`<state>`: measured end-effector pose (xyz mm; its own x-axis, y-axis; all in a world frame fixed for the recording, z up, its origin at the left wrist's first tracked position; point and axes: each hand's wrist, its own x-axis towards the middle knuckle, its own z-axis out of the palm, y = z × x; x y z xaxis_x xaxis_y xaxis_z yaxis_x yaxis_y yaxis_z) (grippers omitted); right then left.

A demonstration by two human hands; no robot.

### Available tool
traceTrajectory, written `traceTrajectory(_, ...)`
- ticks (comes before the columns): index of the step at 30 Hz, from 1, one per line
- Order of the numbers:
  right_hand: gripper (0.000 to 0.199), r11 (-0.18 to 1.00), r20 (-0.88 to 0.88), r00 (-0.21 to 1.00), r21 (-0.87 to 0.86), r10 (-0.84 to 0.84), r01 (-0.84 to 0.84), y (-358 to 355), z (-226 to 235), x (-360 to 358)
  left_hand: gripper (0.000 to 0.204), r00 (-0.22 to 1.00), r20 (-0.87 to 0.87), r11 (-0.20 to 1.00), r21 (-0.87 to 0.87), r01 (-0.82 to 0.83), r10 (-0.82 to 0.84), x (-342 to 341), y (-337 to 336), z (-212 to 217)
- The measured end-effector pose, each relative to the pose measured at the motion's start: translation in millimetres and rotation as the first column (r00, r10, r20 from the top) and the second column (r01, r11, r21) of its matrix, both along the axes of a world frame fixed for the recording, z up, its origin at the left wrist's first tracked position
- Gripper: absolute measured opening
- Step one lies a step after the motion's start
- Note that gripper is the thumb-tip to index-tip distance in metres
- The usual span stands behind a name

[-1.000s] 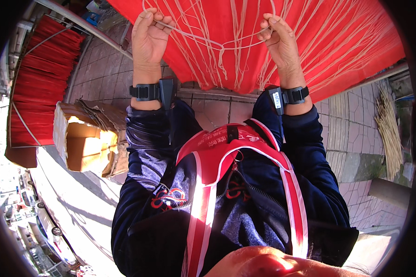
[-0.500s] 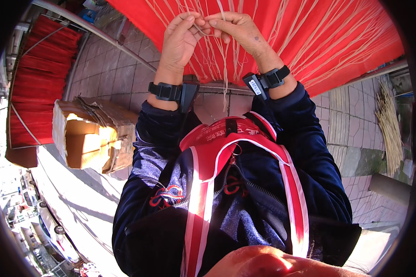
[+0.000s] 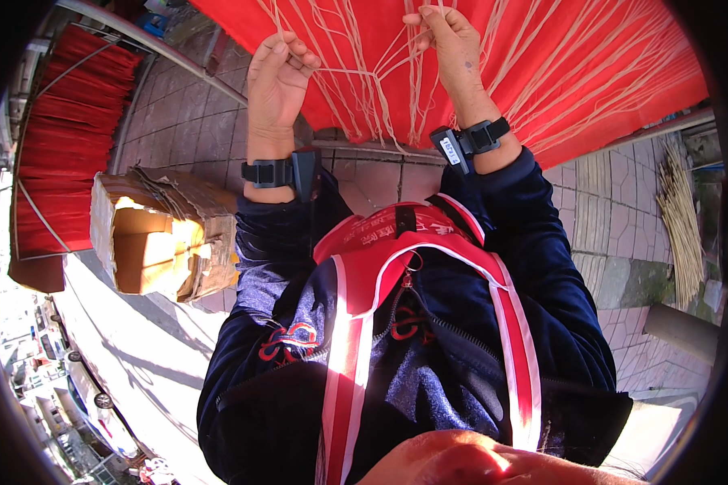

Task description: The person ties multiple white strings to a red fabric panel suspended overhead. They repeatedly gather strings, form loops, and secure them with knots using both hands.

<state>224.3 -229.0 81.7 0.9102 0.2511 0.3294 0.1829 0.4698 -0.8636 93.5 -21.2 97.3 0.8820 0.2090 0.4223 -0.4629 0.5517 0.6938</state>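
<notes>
Several long, pale beige strings (image 3: pixel 387 113) lie over a sheet of red cloth (image 3: pixel 574 73) at the top of the view. My left hand (image 3: pixel 275 85) is closed in a pinch on a string, which runs tautly right from its fingertips. That string meets others at a small crossing or knot between my hands. Higher and to the right, my right hand (image 3: pixel 455 52) pinches strings that slant up from the same crossing. Loose tails hang from it toward the cloth's near edge. Both wrists wear black straps with a box.
A worn, open cardboard box (image 3: pixel 166 234) stands on the paving at the left. Behind it hangs another red cloth (image 3: pixel 77 145). A metal rail (image 3: pixel 150 42) crosses the upper left. At the far right lies a bundle of thin sticks (image 3: pixel 679 226).
My hands were close together over the strings; now they are apart, the left moved left and down, the right moved right and up. The strings between them have drawn taut around a crossing.
</notes>
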Motion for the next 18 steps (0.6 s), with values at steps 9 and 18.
traceTrajectory(9, 0.015, 0.956, 0.061, 0.956, -0.076, 0.288, -0.283, 14.7, -0.4, -24.0, 0.013, 0.94, -0.279, 0.895, 0.443, -0.054, 0.195, 24.3, -47.3, -50.1)
traceTrajectory(18, 0.017, 0.943, 0.002, 0.954, -0.158, 0.298, -0.294, 1.3, -11.2, -10.1, 0.004, 0.94, -0.227, 0.896, 0.421, -0.141, 0.255, 31.1, -68.3, -97.5)
